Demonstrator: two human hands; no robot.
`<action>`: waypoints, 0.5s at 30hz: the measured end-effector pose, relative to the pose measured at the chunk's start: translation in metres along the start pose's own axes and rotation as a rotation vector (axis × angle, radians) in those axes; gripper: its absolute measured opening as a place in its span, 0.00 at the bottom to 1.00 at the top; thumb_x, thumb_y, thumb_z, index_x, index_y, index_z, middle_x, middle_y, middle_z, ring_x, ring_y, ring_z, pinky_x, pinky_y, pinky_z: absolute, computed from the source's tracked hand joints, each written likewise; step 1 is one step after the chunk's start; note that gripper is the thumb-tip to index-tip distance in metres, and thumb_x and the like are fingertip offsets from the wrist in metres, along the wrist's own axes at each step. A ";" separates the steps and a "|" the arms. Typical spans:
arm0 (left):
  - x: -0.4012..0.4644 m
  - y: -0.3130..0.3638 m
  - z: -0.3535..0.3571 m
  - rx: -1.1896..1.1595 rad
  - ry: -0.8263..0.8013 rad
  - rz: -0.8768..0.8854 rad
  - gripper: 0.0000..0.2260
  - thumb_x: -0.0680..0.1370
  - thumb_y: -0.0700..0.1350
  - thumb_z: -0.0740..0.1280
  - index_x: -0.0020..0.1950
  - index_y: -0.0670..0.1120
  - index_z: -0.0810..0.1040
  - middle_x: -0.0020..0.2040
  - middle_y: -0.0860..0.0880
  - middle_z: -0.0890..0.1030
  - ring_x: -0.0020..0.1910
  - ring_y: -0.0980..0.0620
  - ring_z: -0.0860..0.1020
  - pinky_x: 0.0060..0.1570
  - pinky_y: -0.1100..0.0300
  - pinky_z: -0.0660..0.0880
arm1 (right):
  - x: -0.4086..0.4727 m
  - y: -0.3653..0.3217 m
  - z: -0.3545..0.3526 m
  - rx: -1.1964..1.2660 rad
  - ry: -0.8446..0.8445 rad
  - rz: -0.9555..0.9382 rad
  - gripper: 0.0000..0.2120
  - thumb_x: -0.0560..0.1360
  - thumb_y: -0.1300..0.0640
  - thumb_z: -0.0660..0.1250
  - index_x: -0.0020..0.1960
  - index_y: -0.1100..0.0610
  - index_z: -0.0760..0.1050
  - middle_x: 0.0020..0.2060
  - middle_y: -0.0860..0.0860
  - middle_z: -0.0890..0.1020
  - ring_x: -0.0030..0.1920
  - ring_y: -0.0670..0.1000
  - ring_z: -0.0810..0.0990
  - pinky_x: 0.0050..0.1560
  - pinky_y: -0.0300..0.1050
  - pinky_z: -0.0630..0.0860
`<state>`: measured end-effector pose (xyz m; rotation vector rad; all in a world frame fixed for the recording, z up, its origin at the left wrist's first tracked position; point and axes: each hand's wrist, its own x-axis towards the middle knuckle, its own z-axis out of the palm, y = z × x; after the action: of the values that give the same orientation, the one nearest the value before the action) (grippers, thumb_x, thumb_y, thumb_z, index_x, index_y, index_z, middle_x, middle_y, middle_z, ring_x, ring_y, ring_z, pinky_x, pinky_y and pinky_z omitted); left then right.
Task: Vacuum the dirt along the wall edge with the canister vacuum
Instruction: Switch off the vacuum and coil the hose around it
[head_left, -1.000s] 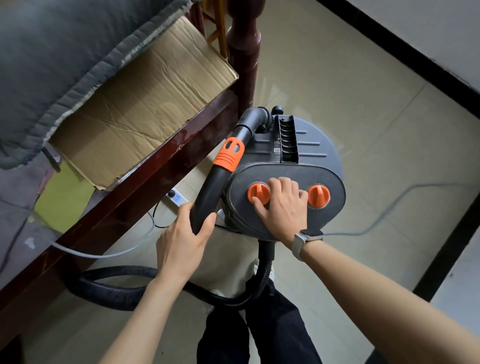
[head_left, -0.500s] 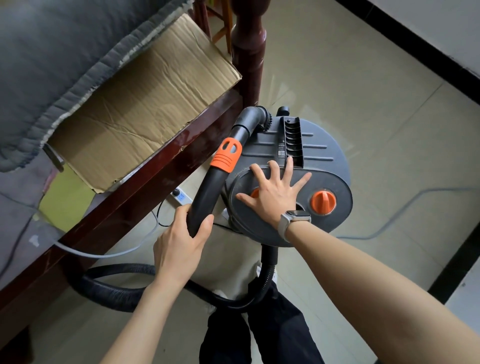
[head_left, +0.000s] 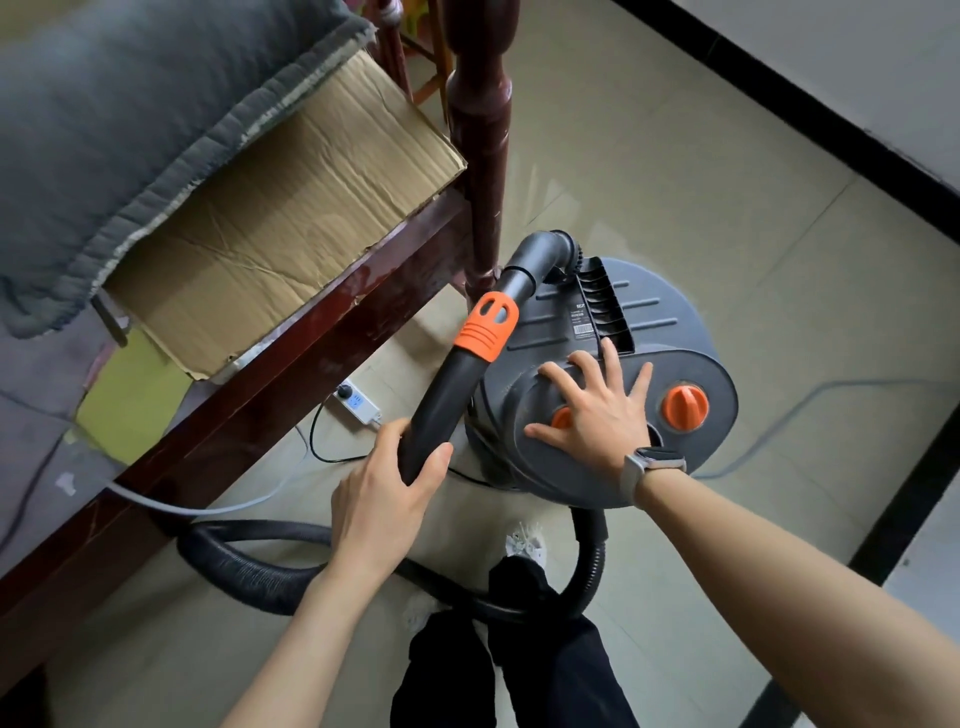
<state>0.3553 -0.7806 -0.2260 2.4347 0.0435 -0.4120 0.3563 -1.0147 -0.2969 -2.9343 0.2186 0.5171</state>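
Now our left hand (head_left: 382, 499) clasps the black wand (head_left: 441, 410); our right (head_left: 597, 415) lies flat on the grey vacuum (head_left: 649, 312) with 2 orange knobs (head_left: 684, 407).

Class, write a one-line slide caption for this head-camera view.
Left hand grips the vacuum's tube; right hand lies flat on the canister.

Grey canister vacuum (head_left: 618, 332) (orange knob (head_left: 684, 406), orange collar (head_left: 487, 326)); black hose (head_left: 249, 566).

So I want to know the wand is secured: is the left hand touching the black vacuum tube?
Touching. The head view shows the left hand wrapped around the black vacuum tube, thumb and fingers curled on it.
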 end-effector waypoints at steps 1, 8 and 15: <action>-0.002 0.003 0.000 -0.036 -0.018 -0.003 0.16 0.75 0.62 0.63 0.55 0.53 0.72 0.42 0.56 0.78 0.47 0.44 0.77 0.43 0.53 0.69 | -0.004 0.005 -0.001 -0.003 -0.015 0.003 0.36 0.69 0.30 0.61 0.72 0.41 0.56 0.72 0.50 0.57 0.75 0.59 0.40 0.67 0.74 0.43; 0.001 0.036 -0.001 -0.539 -0.137 -0.042 0.03 0.78 0.48 0.65 0.48 0.50 0.75 0.40 0.54 0.79 0.39 0.57 0.78 0.32 0.72 0.72 | -0.056 -0.016 -0.016 0.355 -0.022 0.008 0.29 0.77 0.48 0.63 0.75 0.52 0.58 0.75 0.50 0.59 0.76 0.50 0.49 0.74 0.58 0.43; 0.017 0.052 -0.023 -0.558 -0.313 0.080 0.07 0.81 0.47 0.60 0.55 0.51 0.77 0.44 0.58 0.81 0.44 0.66 0.78 0.43 0.74 0.72 | -0.093 -0.080 -0.064 1.519 -0.133 0.115 0.12 0.79 0.57 0.61 0.62 0.55 0.73 0.54 0.48 0.81 0.57 0.41 0.78 0.56 0.31 0.72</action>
<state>0.3847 -0.8084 -0.1826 1.7995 -0.0664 -0.6442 0.3046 -0.9365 -0.1953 -1.4112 0.4801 0.3028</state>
